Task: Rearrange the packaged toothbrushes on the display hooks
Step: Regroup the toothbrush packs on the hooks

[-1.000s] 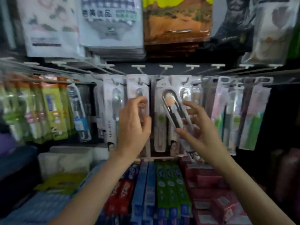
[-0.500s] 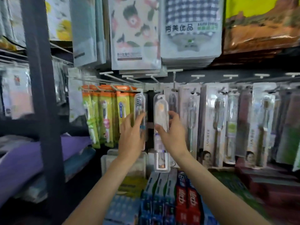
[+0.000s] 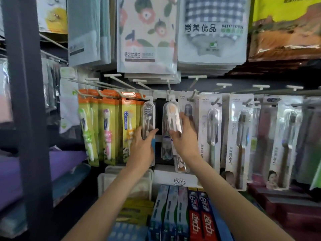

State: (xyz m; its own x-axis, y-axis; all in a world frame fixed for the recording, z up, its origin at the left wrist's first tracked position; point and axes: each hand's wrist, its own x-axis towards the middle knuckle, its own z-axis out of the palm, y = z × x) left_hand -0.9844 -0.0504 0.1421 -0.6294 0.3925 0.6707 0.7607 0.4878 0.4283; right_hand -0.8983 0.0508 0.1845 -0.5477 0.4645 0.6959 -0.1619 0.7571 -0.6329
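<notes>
From the head camera, the right hand (image 3: 185, 136) grips a clear-cased toothbrush (image 3: 172, 119) with an orange head, thumb on its left edge and fingers curled round its right side. The case's top tab sits at a display hook (image 3: 169, 94) directly above the hand, and its lower end slants down past the wrist. Whether the tab is threaded on the hook cannot be told.

The left hand (image 3: 143, 146) reaches up beside it, fingers fairly straight and spread, their tips touching the lower part of a second clear toothbrush case (image 3: 148, 117), which hangs from the next hook to the left.

Left of the left hand hang orange-topped children's toothbrush packs (image 3: 107, 126). Right of the right hand hang white-carded toothbrush packs (image 3: 238, 136). Below both forearms lie toothpaste boxes (image 3: 196, 216). Above the hands hang packaged bath towels (image 3: 212, 32).
</notes>
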